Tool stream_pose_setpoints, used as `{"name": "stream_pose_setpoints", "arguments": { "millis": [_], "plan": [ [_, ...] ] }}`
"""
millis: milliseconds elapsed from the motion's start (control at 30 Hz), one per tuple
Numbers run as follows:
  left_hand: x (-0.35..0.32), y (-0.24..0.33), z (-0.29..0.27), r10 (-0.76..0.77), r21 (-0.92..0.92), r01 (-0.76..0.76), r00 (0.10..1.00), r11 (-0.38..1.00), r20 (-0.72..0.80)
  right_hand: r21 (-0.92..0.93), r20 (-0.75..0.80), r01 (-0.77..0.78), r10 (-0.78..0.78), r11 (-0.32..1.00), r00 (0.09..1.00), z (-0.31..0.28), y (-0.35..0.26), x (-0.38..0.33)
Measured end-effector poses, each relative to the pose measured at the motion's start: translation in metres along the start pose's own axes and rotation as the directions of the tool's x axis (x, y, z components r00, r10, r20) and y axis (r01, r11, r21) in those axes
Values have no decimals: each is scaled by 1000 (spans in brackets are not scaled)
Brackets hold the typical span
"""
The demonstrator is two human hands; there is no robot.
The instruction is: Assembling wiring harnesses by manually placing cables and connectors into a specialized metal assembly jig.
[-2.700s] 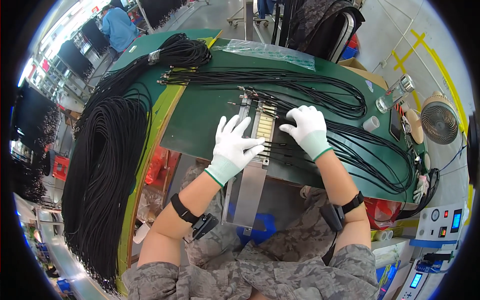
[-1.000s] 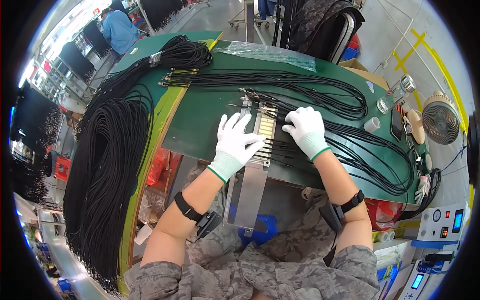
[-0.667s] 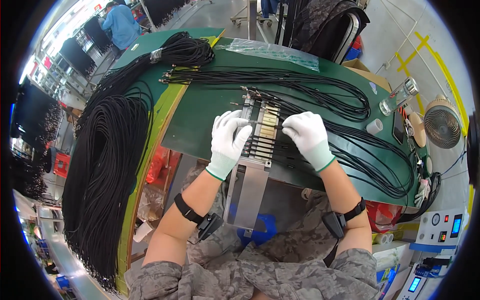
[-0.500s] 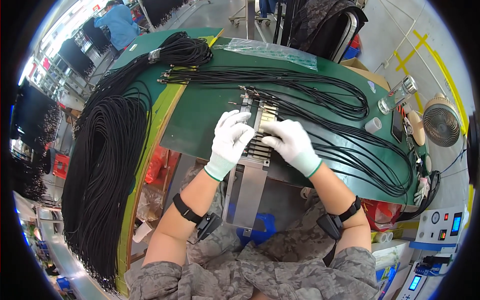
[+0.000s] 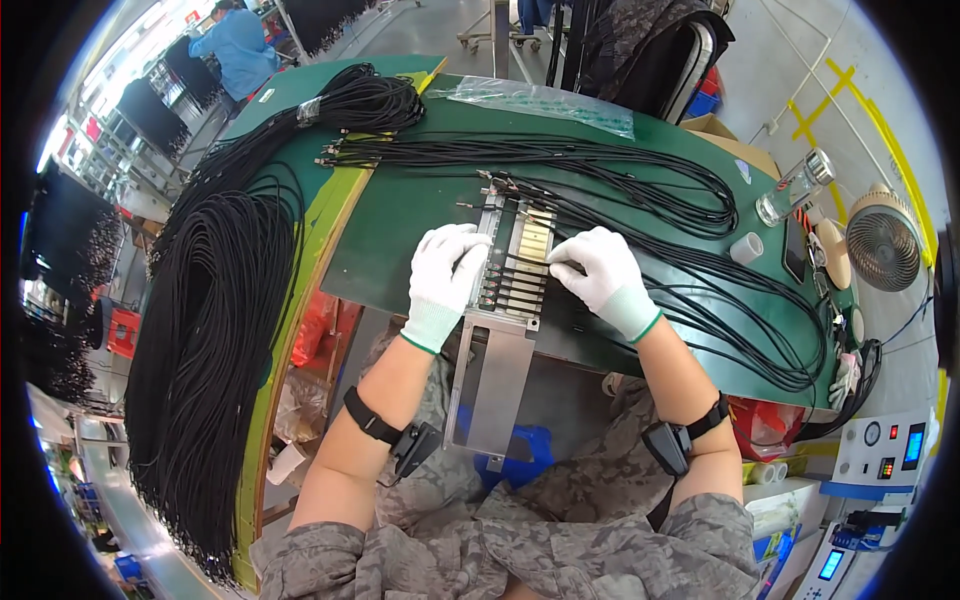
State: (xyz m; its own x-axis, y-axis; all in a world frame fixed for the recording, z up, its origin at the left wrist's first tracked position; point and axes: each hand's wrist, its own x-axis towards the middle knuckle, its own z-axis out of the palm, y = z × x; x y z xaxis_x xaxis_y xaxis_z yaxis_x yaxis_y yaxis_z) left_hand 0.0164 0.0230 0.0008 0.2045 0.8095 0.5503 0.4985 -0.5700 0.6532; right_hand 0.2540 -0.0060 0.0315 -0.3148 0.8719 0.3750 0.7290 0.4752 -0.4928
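Across the near edge of the green table [image 5: 400, 235], a metal fixture [image 5: 508, 327] lies lengthwise, its plain lower part reaching out past the tabletop above the wearer's lap. I see several black cables [image 5: 522, 292] laid side by side over its lower slots, while pale yellowish slots [image 5: 532, 240] show higher up. At the fixture's far end, more cable tips lie across it.

The left hand [image 5: 442, 268], in a white glove, is at the fixture's left side, fingers curled and thumb near them; I cannot tell from my end whether it grips anything. Opposite it, the gloved right hand [image 5: 598, 268] has its thumb and forefinger drawn close together at the fixture's right edge, by the slots; whether a cable is pinched there, I cannot make out.

From the fixture, black cables run off to the right in long loops, and beyond them another looped bundle [image 5: 560, 152] stretches over the table. Farther left I have a great hank of black cable [image 5: 215, 330] hanging down past a yellow-green edge. Near the far side lies a clear plastic bag [image 5: 545, 104]. To the right stand a glass bottle [image 5: 797, 187], a white cylinder [image 5: 746, 248] and a round fan [image 5: 883, 240].
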Motion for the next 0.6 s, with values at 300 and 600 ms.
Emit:
{"name": "stream_pose_setpoints", "arguments": {
  "millis": [300, 600],
  "plan": [
    [-2, -8, 6, 8, 87, -7, 1000, 996, -19, -285, -128, 138, -180, 949, 975, 9, 4, 2],
    [-3, -8, 5, -47, 95, 45, 999, 994, 11, -306, -112, 149, -191, 940, 975, 10, 4, 2]
  ]
}}
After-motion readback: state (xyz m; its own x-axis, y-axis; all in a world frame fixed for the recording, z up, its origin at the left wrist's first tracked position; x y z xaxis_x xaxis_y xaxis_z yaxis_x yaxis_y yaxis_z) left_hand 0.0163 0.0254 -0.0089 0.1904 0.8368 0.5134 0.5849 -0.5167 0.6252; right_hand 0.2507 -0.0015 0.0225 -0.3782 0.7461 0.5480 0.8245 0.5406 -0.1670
